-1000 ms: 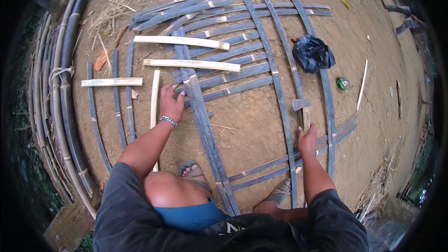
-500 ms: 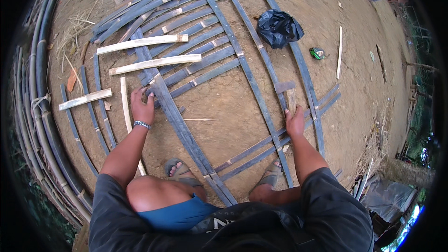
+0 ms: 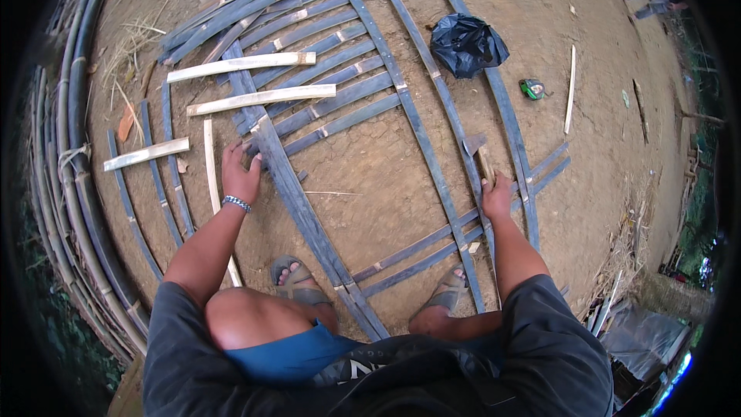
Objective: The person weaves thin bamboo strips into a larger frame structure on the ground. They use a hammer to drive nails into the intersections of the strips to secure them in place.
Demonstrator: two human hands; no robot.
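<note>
My right hand [image 3: 498, 194] is closed round the wooden handle of a hammer [image 3: 485, 164], whose dark head lies over a long bamboo strip [image 3: 444, 104]. My left hand [image 3: 241, 173] pinches the left end of the lowest bamboo slat [image 3: 332, 127], just outside the frame's wide left rail [image 3: 297, 193]; its fingertips partly hide that end. Several dark slats run in parallel from this rail to a nailed middle strip [image 3: 376, 31]. Two more slats [image 3: 417, 256] cross the frame near my sandalled feet.
Pale split pieces [image 3: 262, 99] rest across the left rail, near a slat pile [image 3: 239, 11]. On the right lie a black plastic bag [image 3: 468, 46], a green tape measure [image 3: 532, 89] and a pale stick [image 3: 570, 89]. Long bamboo poles [image 3: 76, 116] line the far left.
The hammer has turned in my right hand, its head now slanting instead of lying level. My left hand keeps its place at the slat's end. The whole view has shifted slightly.
</note>
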